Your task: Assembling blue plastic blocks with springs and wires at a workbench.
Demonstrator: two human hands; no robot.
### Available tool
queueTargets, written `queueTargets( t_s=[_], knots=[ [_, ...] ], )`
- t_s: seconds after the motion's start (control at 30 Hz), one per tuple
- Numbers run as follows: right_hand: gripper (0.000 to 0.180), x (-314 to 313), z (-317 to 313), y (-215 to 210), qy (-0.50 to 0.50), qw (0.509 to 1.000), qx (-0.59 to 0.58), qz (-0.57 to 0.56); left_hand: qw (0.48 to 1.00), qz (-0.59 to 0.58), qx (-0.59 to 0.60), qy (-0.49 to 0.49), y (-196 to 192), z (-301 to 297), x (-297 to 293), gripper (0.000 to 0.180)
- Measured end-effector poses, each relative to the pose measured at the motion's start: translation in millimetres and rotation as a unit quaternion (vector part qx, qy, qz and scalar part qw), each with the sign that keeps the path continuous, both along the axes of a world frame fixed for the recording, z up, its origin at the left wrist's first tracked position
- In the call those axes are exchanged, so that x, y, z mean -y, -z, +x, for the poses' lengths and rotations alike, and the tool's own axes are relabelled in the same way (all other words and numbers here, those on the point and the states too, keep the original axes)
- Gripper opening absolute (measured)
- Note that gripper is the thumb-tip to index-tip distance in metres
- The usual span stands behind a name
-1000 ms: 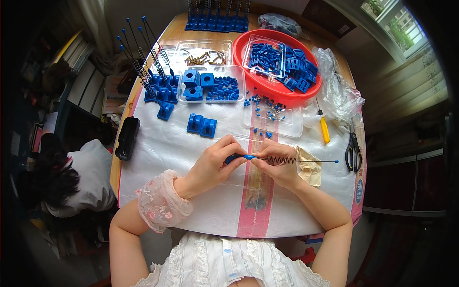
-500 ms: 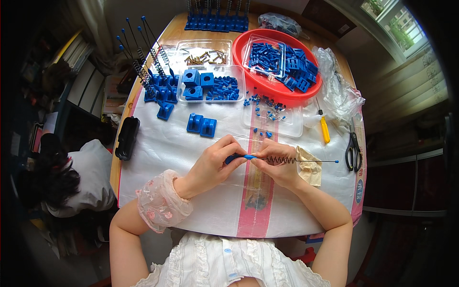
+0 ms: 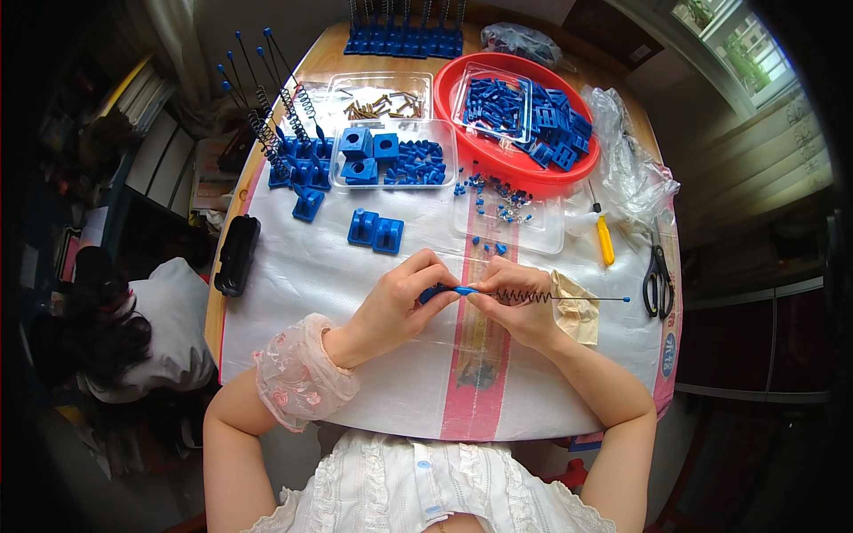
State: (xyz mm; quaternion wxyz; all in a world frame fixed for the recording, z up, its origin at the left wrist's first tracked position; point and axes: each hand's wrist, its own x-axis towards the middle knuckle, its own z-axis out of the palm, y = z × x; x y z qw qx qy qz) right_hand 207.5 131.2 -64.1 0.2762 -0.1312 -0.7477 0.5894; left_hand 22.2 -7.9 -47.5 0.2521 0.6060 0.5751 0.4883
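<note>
My left hand (image 3: 400,302) pinches a small blue plastic piece (image 3: 442,291) at the left end of a thin metal rod (image 3: 586,298) with a blue tip. A dark coil spring (image 3: 524,295) is threaded on the rod. My right hand (image 3: 520,313) grips the rod and spring just to the right of the blue piece. Both hands hover low over the white sheet (image 3: 320,293) covering the table. Two blue blocks (image 3: 376,231) lie a little beyond my left hand.
A red tray (image 3: 498,160) of blue parts sits far right, clear trays of blue pieces (image 3: 395,155) and brass screws (image 3: 382,102) far centre. Assembled rods with springs (image 3: 275,115) stand far left. A yellow-handled screwdriver (image 3: 604,240), scissors (image 3: 657,280) and a black case (image 3: 235,253) lie nearby. Another person (image 3: 133,329) sits left.
</note>
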Motion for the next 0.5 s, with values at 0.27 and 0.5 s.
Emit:
queueTargets(
  t_s=[0.27, 0.5],
  knots=[
    [0.007, 0.4, -0.4, -0.3, 0.004, 1.0, 0.009, -0.008, 1.0, 0.0, -0.005, -0.001, 0.3, -0.3, -0.1, 0.011],
    [0.007, 0.9, -0.2, -0.4, 0.006, 1.0, 0.014, -0.016, 1.0, 0.0, -0.003, -0.002, 1.1, 0.1, 0.0, 0.011]
  ],
)
